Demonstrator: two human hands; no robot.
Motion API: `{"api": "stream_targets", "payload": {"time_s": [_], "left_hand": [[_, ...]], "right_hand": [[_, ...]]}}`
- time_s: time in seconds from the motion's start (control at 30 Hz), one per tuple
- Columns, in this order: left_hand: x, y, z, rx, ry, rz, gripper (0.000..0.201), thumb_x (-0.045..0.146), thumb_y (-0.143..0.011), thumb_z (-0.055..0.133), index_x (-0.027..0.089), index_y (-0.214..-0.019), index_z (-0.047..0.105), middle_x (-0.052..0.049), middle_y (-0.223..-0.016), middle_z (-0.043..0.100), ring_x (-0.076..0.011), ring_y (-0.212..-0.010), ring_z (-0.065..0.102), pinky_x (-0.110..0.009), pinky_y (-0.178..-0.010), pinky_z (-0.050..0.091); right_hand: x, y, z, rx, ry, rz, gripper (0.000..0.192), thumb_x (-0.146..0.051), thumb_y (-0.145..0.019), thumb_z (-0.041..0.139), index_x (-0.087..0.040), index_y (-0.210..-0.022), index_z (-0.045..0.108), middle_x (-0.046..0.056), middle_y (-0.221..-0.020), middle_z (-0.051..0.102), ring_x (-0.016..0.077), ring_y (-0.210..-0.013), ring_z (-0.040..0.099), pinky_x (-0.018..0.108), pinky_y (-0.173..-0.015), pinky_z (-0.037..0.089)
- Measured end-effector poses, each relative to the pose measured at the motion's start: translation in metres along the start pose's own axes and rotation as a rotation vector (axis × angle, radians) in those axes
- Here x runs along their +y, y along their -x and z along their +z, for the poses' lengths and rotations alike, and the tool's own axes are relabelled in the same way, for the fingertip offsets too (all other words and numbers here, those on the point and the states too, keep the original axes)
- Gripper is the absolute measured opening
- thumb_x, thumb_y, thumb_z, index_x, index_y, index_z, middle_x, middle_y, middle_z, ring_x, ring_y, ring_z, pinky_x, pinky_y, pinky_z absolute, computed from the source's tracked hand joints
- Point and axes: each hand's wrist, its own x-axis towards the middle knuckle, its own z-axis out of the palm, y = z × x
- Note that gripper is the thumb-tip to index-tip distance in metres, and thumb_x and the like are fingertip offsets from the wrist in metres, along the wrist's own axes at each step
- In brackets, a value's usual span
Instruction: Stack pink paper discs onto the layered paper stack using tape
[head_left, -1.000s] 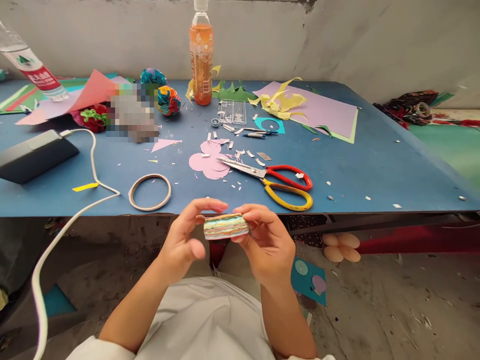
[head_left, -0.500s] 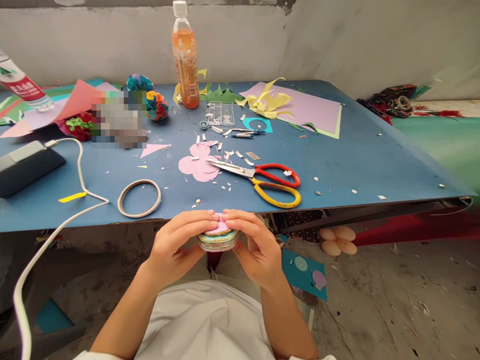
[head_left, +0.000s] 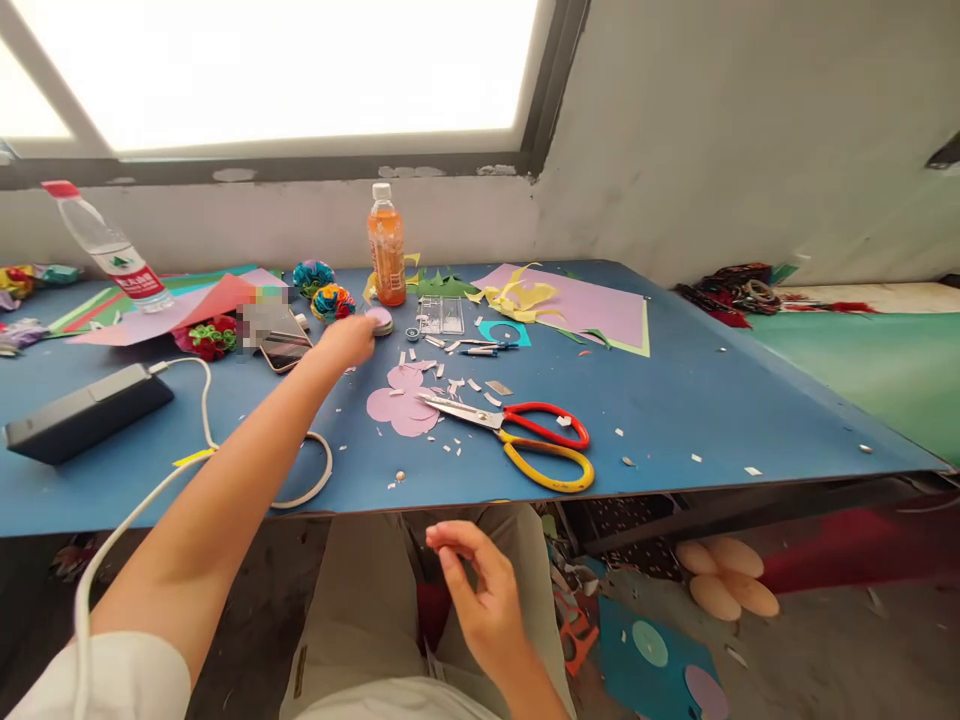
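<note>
My left hand [head_left: 351,342] is stretched far across the table, its fingers closed at the near side of a stack of round paper pieces [head_left: 382,321] with a lilac one on top. The stack is beside the orange drink bottle [head_left: 388,250]; the fingertips are partly hidden. My right hand [head_left: 484,590] hovers over my lap with nothing in it, thumb and forefinger curved and apart. Between the hands lie lilac paper circles [head_left: 405,405] and scissors [head_left: 501,418] with one red and one yellow handle.
A tape ring [head_left: 324,470] lies partly behind my left forearm. A white cable [head_left: 120,520] runs from a dark power bank [head_left: 90,410] past that arm. Paper flowers [head_left: 334,302], a phone [head_left: 285,350], a water bottle [head_left: 124,262] and coloured sheets [head_left: 600,300] stand or lie farther back.
Both hands held the paper stack at the table's front edge. My left hand has carried it to the back beside the drink bottle. My right hand has let go and lowered. The view has tilted up.
</note>
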Motion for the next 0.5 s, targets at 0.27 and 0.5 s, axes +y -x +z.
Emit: {"api": "stream_targets", "payload": {"time_s": [0.27,0.5], "left_hand": [[-0.023,-0.014,0.032,-0.056,-0.009,0.095,0.044,0.014,-0.079,0.043,0.021,-0.117,0.063,-0.002,-0.144,0.045,-0.0207,-0.122,0.053,-0.025,-0.101,0.041],[-0.030,-0.014,0.024,0.099,0.009,0.001,0.037,0.023,-0.082,0.041,0.020,-0.110,0.065,-0.006,-0.116,0.066,-0.0245,-0.107,0.062,-0.032,-0.089,0.049]], "right_hand": [[-0.026,-0.007,-0.007,-0.274,-0.149,-0.066,0.016,-0.018,-0.089,0.049,-0.022,-0.092,0.064,0.002,-0.074,0.068,0.0113,-0.068,0.064,0.021,-0.061,0.050],[-0.088,-0.021,-0.025,-0.573,-0.360,-0.148,0.027,-0.053,-0.083,0.053,-0.036,-0.103,0.062,0.002,-0.080,0.071,0.0203,-0.068,0.067,0.029,-0.052,0.056]]}}
